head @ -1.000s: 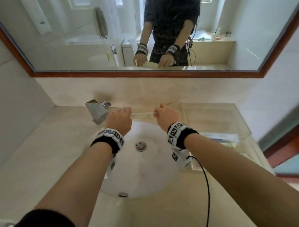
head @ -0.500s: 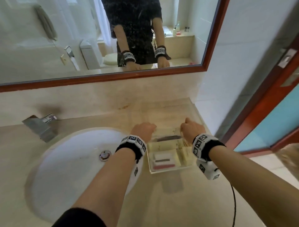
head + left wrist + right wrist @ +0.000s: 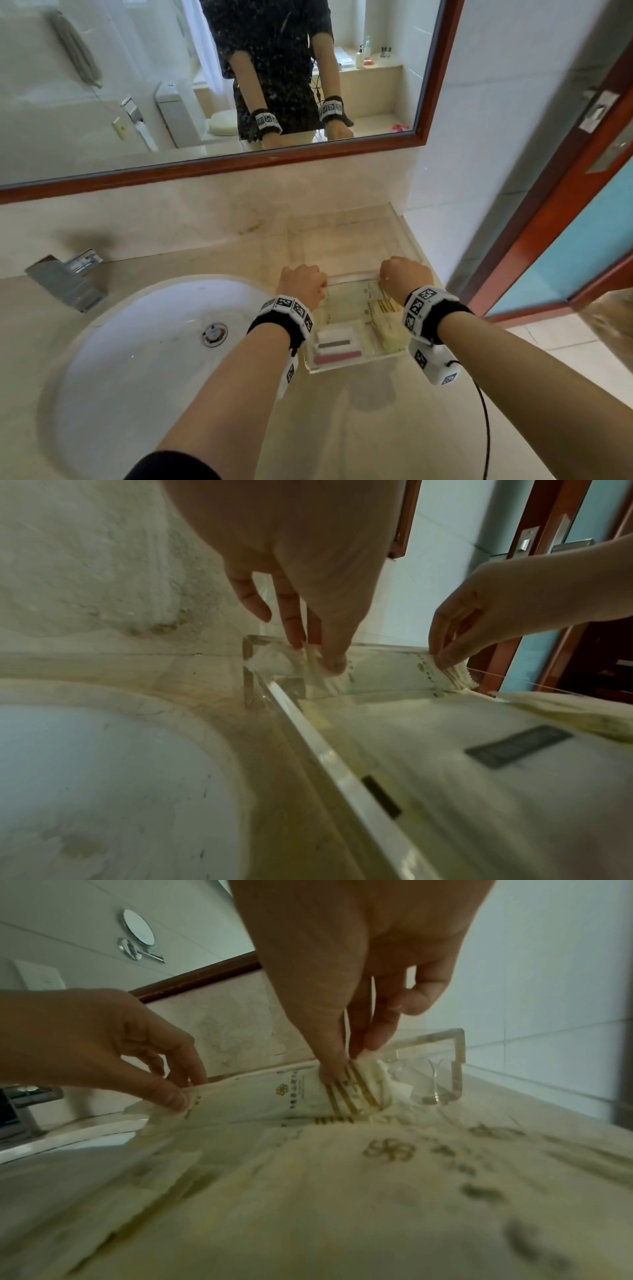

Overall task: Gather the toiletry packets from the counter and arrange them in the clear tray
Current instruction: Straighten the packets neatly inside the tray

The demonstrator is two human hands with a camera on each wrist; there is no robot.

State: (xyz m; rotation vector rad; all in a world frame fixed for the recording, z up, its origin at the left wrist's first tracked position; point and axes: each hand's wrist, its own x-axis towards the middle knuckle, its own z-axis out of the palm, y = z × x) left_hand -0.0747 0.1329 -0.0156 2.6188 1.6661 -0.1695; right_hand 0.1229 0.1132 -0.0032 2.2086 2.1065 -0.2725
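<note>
Both hands hold one long cream packet point(image 3: 274, 1096) by its two ends, over the far end of the clear tray point(image 3: 356, 366). The left hand point(image 3: 301, 286) pinches the left end between thumb and fingers; in the left wrist view its fingertips point(image 3: 334, 661) press the crumpled end just beside the tray's far left corner. The right hand point(image 3: 406, 277) pinches the right end, where three gold stripes cross the wrapper. So each grip is narrow and closed on this packet. In the head view the knuckles cover the fingers, and only the middle of the packet point(image 3: 356, 291) shows between the two hands.

The tray stands on the beige tabletop point(image 3: 342, 428), at 3 o'clock from the white sink point(image 3: 137, 359). Inside it, toward its near end, lie a white packet with a dark label point(image 3: 334, 337) and a pink strip point(image 3: 337, 358) below it, and a pale yellow packet point(image 3: 388, 334) on the right side, partly hidden under the right wrist band. In the right wrist view the near packets are very blurred and their gold print cannot be read. I cannot tell whether the held packet already touches the tray floor or hangs just above it.

A second clear tray point(image 3: 394, 222) stands at 12 o'clock from the first one, against the wall; its contents are hard to make out. The faucet point(image 3: 65, 281) is at 10 o'clock from the sink. The mirror point(image 3: 239, 85) shows the person's arms; the head is cut off.
</note>
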